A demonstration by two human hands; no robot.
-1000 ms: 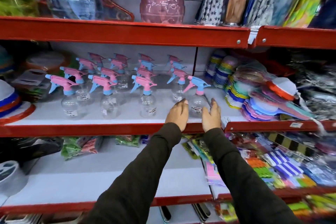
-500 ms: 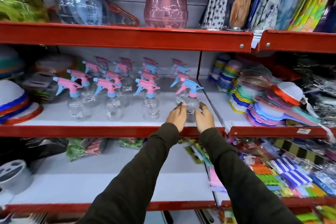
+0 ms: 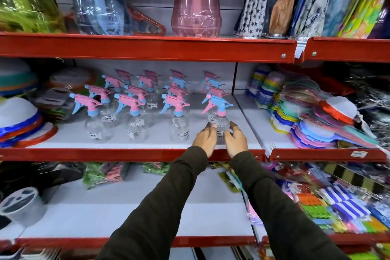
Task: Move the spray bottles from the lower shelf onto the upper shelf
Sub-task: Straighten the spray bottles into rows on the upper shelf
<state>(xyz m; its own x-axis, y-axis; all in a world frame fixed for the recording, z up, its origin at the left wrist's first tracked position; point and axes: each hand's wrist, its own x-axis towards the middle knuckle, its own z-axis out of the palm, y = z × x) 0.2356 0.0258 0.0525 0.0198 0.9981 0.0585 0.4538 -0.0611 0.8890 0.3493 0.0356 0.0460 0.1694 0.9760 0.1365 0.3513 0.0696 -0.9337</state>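
Spray bottle [image 3: 219,119] upright on shelf [image 3: 135,154], cupped loosely between left hand [image 3: 204,140] at nine o'clock, right hand [image 3: 236,141] at three.

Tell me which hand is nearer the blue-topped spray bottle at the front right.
Roughly equal. The left hand cups the blue-topped spray bottle on its left side; the right hand cups its right.

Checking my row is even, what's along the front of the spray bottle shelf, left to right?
Pink-head bottle → pink-head bottle → pink-head bottle → blue-head bottle between both hands → stack of coloured plastic pieces.
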